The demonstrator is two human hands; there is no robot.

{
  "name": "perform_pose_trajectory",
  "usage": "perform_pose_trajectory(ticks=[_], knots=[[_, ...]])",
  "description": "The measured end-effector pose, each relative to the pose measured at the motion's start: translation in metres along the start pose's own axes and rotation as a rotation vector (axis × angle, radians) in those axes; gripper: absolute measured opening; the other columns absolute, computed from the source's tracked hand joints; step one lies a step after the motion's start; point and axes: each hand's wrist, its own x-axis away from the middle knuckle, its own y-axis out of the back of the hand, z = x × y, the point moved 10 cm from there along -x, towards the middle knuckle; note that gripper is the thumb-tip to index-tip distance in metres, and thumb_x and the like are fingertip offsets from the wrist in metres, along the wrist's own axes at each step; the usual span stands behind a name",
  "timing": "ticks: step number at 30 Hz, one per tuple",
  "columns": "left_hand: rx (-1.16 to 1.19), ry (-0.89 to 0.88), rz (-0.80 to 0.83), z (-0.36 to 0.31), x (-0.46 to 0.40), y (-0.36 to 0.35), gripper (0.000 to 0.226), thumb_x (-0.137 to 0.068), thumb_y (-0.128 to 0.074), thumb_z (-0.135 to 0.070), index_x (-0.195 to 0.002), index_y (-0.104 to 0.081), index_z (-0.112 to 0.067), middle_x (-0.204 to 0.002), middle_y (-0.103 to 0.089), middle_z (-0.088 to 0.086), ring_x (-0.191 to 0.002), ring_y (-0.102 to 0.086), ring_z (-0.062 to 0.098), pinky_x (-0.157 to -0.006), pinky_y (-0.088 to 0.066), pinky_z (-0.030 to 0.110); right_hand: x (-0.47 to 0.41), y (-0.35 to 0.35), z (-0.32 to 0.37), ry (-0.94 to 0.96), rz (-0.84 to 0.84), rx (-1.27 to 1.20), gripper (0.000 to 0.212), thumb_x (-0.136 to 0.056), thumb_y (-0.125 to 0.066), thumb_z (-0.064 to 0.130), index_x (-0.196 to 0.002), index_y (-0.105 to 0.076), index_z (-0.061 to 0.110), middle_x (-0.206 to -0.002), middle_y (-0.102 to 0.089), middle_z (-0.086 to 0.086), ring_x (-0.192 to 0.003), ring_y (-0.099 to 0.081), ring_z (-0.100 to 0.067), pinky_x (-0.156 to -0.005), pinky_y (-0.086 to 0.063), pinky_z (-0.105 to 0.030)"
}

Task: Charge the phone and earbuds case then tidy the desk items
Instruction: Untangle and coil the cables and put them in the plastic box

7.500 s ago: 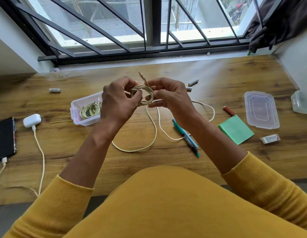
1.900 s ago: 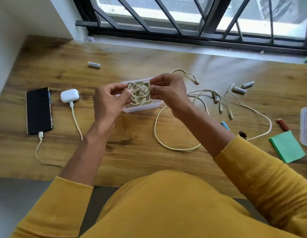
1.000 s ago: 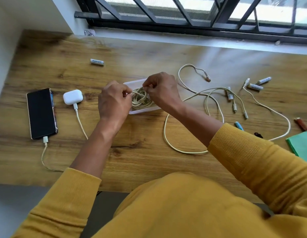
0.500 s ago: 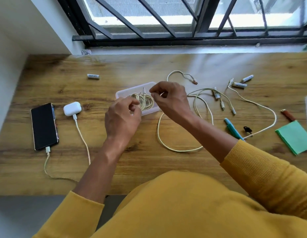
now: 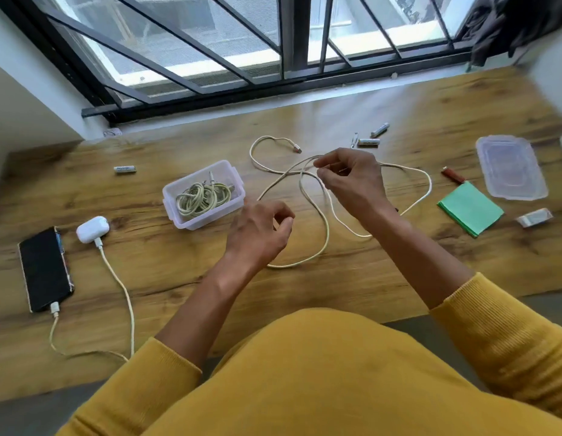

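At the left edge of the surface:
Phone (image 5: 45, 269): lies flat with a cable plugged into its near end, so the charging step looks done.
Earbuds case (image 5: 92, 229): just beside the phone, its own cable plugged in and trailing toward the person.
Box (image 5: 204, 194): open, holding coiled cables; it sits mid-surface, within reach of both hands.
Loose cable (image 5: 317, 215): sprawled in loops to the right of the box, likely the next to be coiled.
Right hand (image 5: 352, 180): fingers pinch the loose cable near its far loops, lifting a strand.
Left hand (image 5: 260, 234): hovers near the box, fingers loosely curled, holding nothing.
Lid (image 5: 510, 166): set well to the right, apart from the box.
Batteries (image 5: 369, 141): scattered, not yet gathered.
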Motion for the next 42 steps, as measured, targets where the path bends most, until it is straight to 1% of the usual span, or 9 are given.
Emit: perform_pose_trajectory(ticks=[6, 12, 16, 20, 24, 29, 33, 38, 42], knots=[[0.076, 0.060, 0.048, -0.012, -0.020, -0.038, 0.013, -0.091, -0.070, -0.031, -0.097, -0.081, -0.033, -0.092, -0.077, -0.019, -0.082, -0.069, 0.001, -0.086, -0.058, 0.030, 0.006, 0.044, -0.032, -0.061, -0.051, 0.070, 0.011, -0.085, -0.075, 0.022, -0.090, -0.082, 0.029, -0.078, -0.075, 0.007, -0.075, -0.070, -0.008, -0.082, -0.062, -0.043], [0.125, 0.176, 0.007, -0.009, -0.035, -0.063, 0.012, -0.091, -0.073, -0.031, -0.099, -0.083, -0.031, -0.097, -0.078, -0.013, -0.095, -0.072, 0.010, -0.095, -0.058, 0.037, 0.010, 0.071, -0.062, -0.085, -0.030, 0.178, 0.011, -0.085, -0.076, 0.020, -0.087, -0.080, 0.030, -0.082, -0.076, 0.009, -0.081, -0.071, -0.005, -0.086, -0.061, -0.041], [0.133, 0.219, -0.053, -0.010, -0.042, -0.065, 0.012, -0.091, -0.072, -0.031, -0.099, -0.081, -0.033, -0.096, -0.078, -0.011, -0.095, -0.073, 0.013, -0.093, -0.056, 0.035, 0.008, 0.088, -0.079, -0.102, -0.034, 0.243, 0.013, -0.088, -0.075, 0.017, -0.093, -0.081, 0.027, -0.082, -0.073, 0.015, -0.082, -0.070, -0.002, -0.085, -0.062, -0.039], [0.123, 0.262, -0.106, -0.011, -0.050, -0.066, 0.015, -0.092, -0.069, -0.032, -0.104, -0.079, -0.031, -0.099, -0.079, -0.008, -0.097, -0.073, 0.018, -0.093, -0.056, 0.037, 0.001, 0.107, -0.090, -0.110, -0.065, 0.273, 0.014, -0.088, -0.073, 0.021, -0.097, -0.081, 0.028, -0.086, -0.074, 0.013, -0.086, -0.072, -0.007, -0.085, -0.062, -0.042], [0.059, 0.270, -0.161, -0.017, -0.056, -0.066, 0.022, -0.094, -0.067, -0.031, -0.113, -0.076, -0.030, -0.105, -0.078, -0.007, -0.096, -0.071, 0.019, -0.084, -0.047, 0.030, -0.015, 0.120, -0.091, -0.098, -0.075, 0.329, 0.017, -0.089, -0.072, 0.023, -0.103, -0.081, 0.027, -0.093, -0.077, 0.010, -0.091, -0.071, -0.010, -0.088, -0.060, -0.038], [0.055, 0.229, -0.217, -0.033, -0.063, -0.065, 0.018, -0.093, -0.066, -0.028, -0.106, -0.078, -0.029, -0.101, -0.077, -0.008, -0.092, -0.069, 0.018, -0.080, -0.046, 0.029, -0.042, 0.116, -0.084, -0.055, -0.046, 0.371, 0.021, -0.090, -0.071, 0.024, -0.110, -0.080, 0.026, -0.097, -0.078, 0.008, -0.091, -0.072, -0.013, -0.087, -0.059, -0.034], [0.040, 0.215, -0.228, -0.038, -0.068, -0.063, 0.019, -0.095, -0.065, -0.029, -0.109, -0.078, -0.027, -0.101, -0.075, -0.010, -0.093, -0.068, 0.015, -0.080, -0.045, 0.029, -0.068, 0.097, -0.079, -0.027, 0.011, 0.390, 0.024, -0.091, -0.071, 0.024, -0.114, -0.079, 0.027, -0.103, -0.079, 0.006, -0.097, -0.072, -0.014, -0.089, -0.058, -0.033], [0.036, 0.228, -0.214, -0.038, -0.071, -0.062, 0.019, -0.095, -0.065, -0.030, -0.109, -0.078, -0.029, -0.101, -0.075, -0.012, -0.091, -0.070, 0.015, -0.082, -0.051, 0.032, -0.098, 0.064, -0.079, 0.006, 0.100, 0.491, 0.026, -0.094, -0.069, 0.027, -0.119, -0.075, 0.026, -0.120, -0.070, 0.000, -0.112, -0.064, -0.021, -0.088, -0.046, -0.030], [0.054, 0.235, -0.190, -0.037, -0.075, -0.062, 0.018, -0.095, -0.065, -0.029, -0.108, -0.078, -0.030, -0.100, -0.075, -0.012, -0.090, -0.070, 0.015, -0.089, -0.058, 0.040, -0.110, 0.050, -0.093, -0.068, 0.122, 0.479, 0.017, -0.092, -0.068, 0.028, -0.106, -0.077, 0.027, -0.118, -0.070, 0.001, -0.107, -0.066, -0.022, -0.088, -0.052, -0.032]])
